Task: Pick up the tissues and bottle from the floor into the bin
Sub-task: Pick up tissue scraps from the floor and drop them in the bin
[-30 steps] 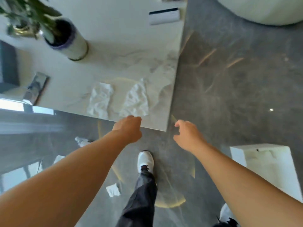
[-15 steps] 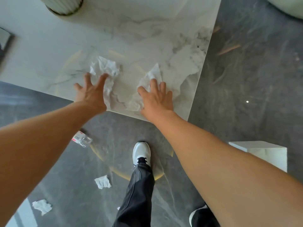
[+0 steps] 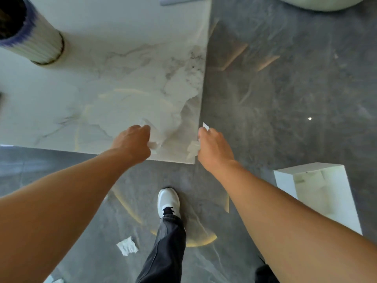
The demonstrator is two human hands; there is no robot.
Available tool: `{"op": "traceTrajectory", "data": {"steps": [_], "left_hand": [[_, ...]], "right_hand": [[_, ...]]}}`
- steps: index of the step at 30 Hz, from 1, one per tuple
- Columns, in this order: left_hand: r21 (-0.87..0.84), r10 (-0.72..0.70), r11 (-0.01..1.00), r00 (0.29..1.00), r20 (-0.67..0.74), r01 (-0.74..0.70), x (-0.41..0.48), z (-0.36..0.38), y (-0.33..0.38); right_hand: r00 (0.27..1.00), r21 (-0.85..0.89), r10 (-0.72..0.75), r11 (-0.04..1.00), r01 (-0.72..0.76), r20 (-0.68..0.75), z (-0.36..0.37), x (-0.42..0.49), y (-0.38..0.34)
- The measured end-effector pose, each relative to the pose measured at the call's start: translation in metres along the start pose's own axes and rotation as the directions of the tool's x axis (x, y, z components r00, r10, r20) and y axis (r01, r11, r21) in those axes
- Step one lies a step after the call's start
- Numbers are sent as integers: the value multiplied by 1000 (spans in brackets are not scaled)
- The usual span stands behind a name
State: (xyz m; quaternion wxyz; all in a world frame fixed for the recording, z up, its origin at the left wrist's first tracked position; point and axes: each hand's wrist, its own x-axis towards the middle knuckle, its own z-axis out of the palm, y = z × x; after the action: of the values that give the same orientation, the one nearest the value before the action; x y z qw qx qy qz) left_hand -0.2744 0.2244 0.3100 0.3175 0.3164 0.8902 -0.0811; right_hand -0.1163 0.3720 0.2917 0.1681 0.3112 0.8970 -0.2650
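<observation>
My left hand is closed around a crumpled white tissue just above the near corner of the white marble table. My right hand is closed around a second white tissue, with a scrap poking out above the fingers. Both hands hover at the table's front right corner. Another crumpled tissue lies on the grey floor left of my leg. A white open-topped bin stands on the floor to the right. The bottle is hidden behind my left arm.
A ribbed white planter with a blue rim stands on the table at the far left. My white shoe and dark trouser leg are below the table corner. More white scraps lie at the bottom left edge. A pale round object sits top right.
The two tissues that lay flat on the table have been gathered into my fists and lifted. Both hands drew back toward the table's near corner.
</observation>
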Motion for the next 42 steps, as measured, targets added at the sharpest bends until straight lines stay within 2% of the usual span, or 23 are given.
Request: {"op": "traceTrajectory", "data": {"steps": [5,9,13,17,20,23,25,27,30,33,37,39,42], "left_hand": [[19,34,999,999,40,-34,-18,27,158],[56,162,984,981,108,-169,-40,86,316],[-17,225,974,961,161,-226,-67,158,455],[-59,331,943,917,223,-326,-94,229,569],[-32,345,936,901,264,-349,-104,266,612],[8,342,932,890,301,-361,-99,294,627],[9,330,938,898,290,-348,-90,306,624],[-34,289,956,906,310,-293,-82,316,615],[-89,253,967,885,391,-237,-73,321,600],[-188,276,956,903,330,-224,-67,313,576],[-297,199,947,950,241,-123,-66,291,520],[-357,115,934,960,255,-17,-74,280,475],[-341,60,939,959,278,40,-103,266,393]], "right_hand": [[986,56,153,987,-149,-73,-29,-52,138],[952,185,283,948,-259,-119,-37,-121,270],[868,392,495,805,-445,-31,-33,-190,396],[806,407,590,725,-556,49,-10,-255,512],[789,425,606,691,-584,99,19,-283,561],[791,413,603,698,-585,101,47,-291,581],[824,394,561,743,-541,72,63,-288,580],[866,378,498,794,-476,42,77,-279,571],[877,367,479,811,-456,29,87,-262,561],[880,301,471,831,-468,69,85,-247,554],[871,111,476,866,-489,122,72,-240,532],[886,14,433,897,-441,166,66,-235,507],[912,-48,340,940,-338,231,65,-230,454]]}}
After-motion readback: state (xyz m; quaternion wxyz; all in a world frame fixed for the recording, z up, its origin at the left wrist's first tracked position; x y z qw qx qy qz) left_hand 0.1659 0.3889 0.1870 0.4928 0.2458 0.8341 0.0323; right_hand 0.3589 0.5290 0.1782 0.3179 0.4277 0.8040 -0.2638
